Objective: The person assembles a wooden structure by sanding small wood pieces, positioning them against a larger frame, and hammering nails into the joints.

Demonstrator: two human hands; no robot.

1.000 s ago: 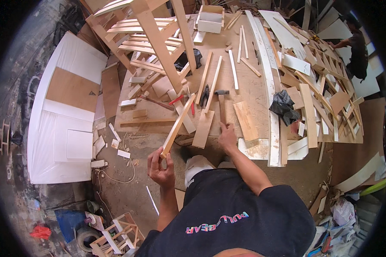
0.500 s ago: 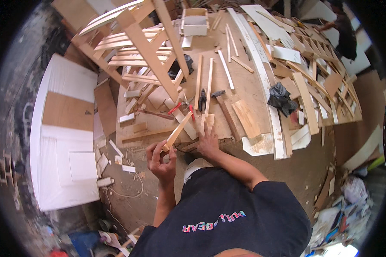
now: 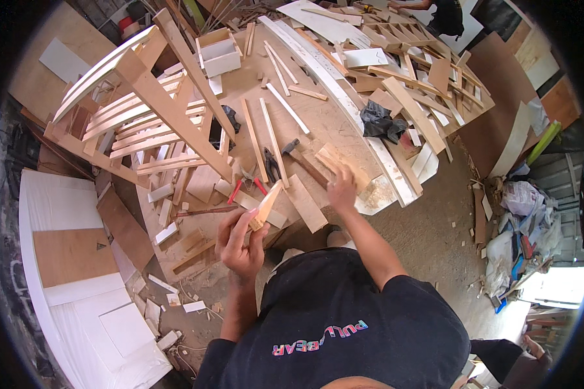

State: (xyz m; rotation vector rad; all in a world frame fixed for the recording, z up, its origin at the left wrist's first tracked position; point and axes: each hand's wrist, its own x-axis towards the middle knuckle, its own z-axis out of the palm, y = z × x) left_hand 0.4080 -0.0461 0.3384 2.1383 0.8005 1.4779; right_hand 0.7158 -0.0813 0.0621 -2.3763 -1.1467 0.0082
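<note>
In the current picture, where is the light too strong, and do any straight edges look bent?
Head view: the bright patch at lower right is washed out nearly white; head view: the long white plank bows, as fisheye lenses do; head view: corners fall to black.

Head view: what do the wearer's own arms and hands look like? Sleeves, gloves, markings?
Left hand and right hand: both bare, no gloves, watch or wristband visible. The left forearm and right forearm are uncovered too. Short, plain black sleeves, part of a black T-shirt with multicoloured lettering. No cables seen on either arm.
</note>
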